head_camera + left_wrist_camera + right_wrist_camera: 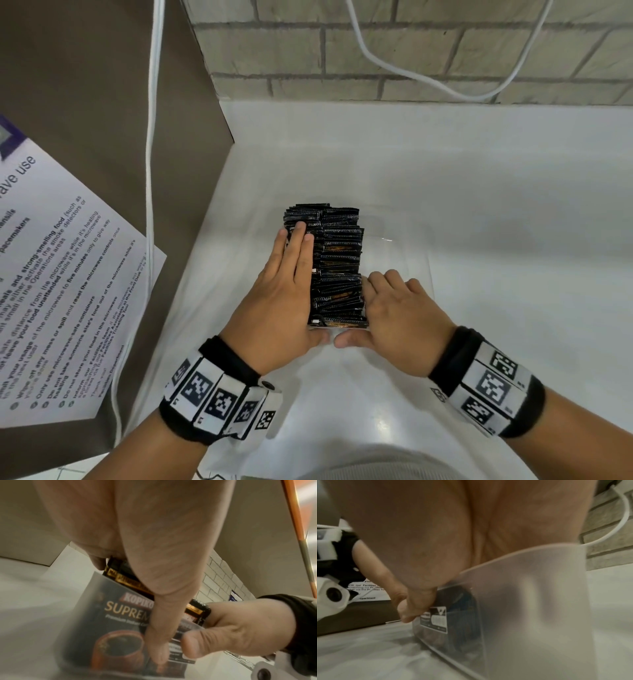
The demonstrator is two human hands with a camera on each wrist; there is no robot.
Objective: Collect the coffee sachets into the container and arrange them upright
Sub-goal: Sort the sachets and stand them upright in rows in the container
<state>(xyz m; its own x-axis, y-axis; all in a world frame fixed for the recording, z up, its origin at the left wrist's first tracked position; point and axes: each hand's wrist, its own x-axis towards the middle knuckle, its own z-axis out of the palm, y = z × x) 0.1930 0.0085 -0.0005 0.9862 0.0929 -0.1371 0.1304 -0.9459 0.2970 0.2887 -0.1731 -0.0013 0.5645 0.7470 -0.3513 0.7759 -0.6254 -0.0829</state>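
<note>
A white desk (479, 205) carries a clear, frosted container (539, 601), the landmark here. Left of the container a printed notice (61, 291) reads "Only use microwave-safe containers"; behind it a white cable (445, 85) loops across a brick wall (376, 51). Inside the container, black coffee sachets (339, 267) stand upright in a packed row; the nearest one reads "KOPIKO" and "SUPREM…". The left hand (284, 291) lies flat with straight fingers along the row's left side. The right hand (404, 315) is at the container's right near corner, fingers curled over the sachets and thumb against its front wall.
</note>
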